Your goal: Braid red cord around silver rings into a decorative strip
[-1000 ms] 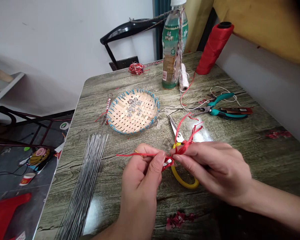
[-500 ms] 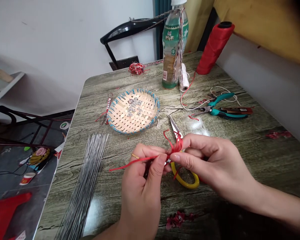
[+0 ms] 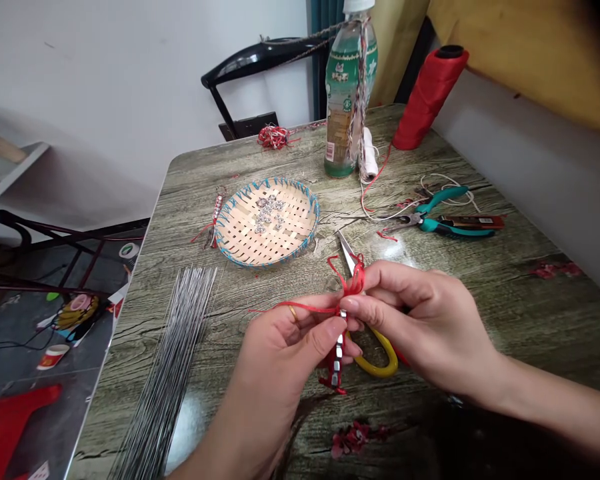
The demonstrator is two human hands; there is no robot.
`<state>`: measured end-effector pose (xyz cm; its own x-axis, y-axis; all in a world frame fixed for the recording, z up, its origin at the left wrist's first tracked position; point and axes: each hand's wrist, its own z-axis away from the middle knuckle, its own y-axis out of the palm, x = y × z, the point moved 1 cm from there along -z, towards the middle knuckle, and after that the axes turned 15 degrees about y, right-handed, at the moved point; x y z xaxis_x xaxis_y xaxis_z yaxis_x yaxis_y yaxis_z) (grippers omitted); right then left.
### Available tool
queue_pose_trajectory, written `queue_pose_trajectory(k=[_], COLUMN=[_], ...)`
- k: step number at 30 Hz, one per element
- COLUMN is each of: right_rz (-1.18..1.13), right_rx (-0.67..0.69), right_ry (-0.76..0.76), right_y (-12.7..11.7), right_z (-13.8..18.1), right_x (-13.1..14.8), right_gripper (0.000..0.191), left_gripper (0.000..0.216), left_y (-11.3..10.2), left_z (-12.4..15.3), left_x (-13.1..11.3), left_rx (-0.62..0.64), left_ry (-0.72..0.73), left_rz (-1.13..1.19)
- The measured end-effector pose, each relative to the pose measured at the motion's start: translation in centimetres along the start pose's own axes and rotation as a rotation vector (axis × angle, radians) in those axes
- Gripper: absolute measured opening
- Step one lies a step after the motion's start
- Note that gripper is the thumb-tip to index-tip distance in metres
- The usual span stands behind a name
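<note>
Between my two hands is a red cord bracelet [image 3: 338, 353] strung with several silver beads. My left hand [image 3: 290, 353] pinches its beaded part between thumb and fingers, and a loose cord end trails left over the ring finger side. With thumb and forefinger, my right hand [image 3: 420, 320] grips the bundled red loops at the bracelet's upper end. Scissors [image 3: 380, 360] with yellow handles lie on the table right behind and below my hands, their blades pointing away. Part of the scissors is hidden by my fingers.
A woven basket [image 3: 230, 252] holds small clear beads. Thin metal wires [image 3: 175, 360] lie at left. Teal-handled pliers [image 3: 445, 197] rest at right. A green-labelled bottle [image 3: 343, 100], a white thread spool [image 3: 369, 153] and a red thread spool [image 3: 430, 100] stand or lie farther back.
My left hand has turned and its grip has shifted down, so the row of silver beads now shows below. The loose cord end has drawn back to the right. My right hand barely moved.
</note>
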<state>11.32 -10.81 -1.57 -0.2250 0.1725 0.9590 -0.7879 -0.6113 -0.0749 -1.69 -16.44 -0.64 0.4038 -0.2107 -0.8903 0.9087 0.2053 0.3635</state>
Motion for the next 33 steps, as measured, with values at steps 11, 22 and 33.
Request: queue_pose_trajectory(k=[11,22,33], right_rz=[0.024,-0.135,-0.177], right_rx=[-0.171,-0.158,-0.181], right_ry=[-0.013,0.034,0.029], right_y=[-0.5,-1.0,-0.9], right_z=[-0.1,-0.6,-0.4], right_x=[-0.4,0.2,0.2], right_gripper=[0.012,0.009,0.01], left_gripper=[0.021,0.033,0.042], left_y=[-0.2,0.0,-0.3], left_z=[0.6,0.9,1.7], left_x=[-0.4,0.6,1.5], left_rx=[0.279,0.154,0.068], left_ry=[-0.152,-0.101,-0.049], left_rz=[0.03,0.032,0.107])
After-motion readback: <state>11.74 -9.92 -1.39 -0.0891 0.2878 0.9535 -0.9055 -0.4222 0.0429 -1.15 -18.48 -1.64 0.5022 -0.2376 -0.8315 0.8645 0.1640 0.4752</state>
